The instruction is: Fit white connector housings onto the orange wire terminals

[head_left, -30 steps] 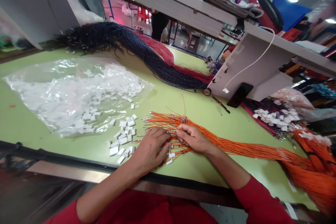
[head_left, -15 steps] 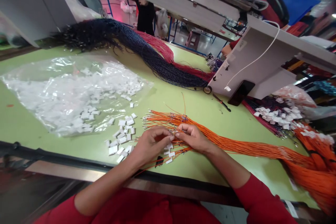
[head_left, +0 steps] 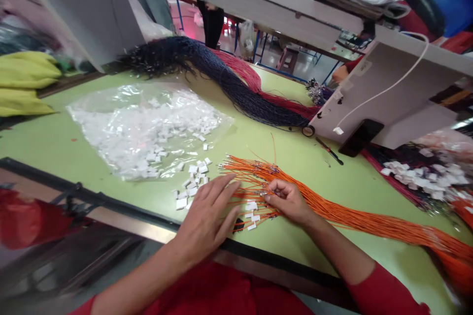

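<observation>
My left hand [head_left: 209, 211] is open, its fingers stretched out over the table beside a loose group of white plastic connectors [head_left: 192, 182]. At the wire ends, my right hand [head_left: 287, 200] is closed in a pinch on an orange wire; the tip between thumb and finger is largely hidden. A long bundle of orange wires [head_left: 343, 210] runs right from there, with metal terminals at its left ends. Several white connector housings [head_left: 252, 205] lie among the wires between my hands. A small black piece [head_left: 238, 225] sits near the table edge.
A clear plastic bag [head_left: 121, 130] of white connectors lies at left. Dark blue wires [head_left: 221, 78] and red wires [head_left: 240, 70] stretch along the back. A tape roll [head_left: 308, 131], a cutter [head_left: 329, 151] and a phone [head_left: 361, 138] are by the shelf panel. A person [head_left: 212, 24] stands beyond.
My left hand has come away from the right, opening and moving left toward the loose connectors. My right hand stays pinched at the wire ends. The view has swung left.
</observation>
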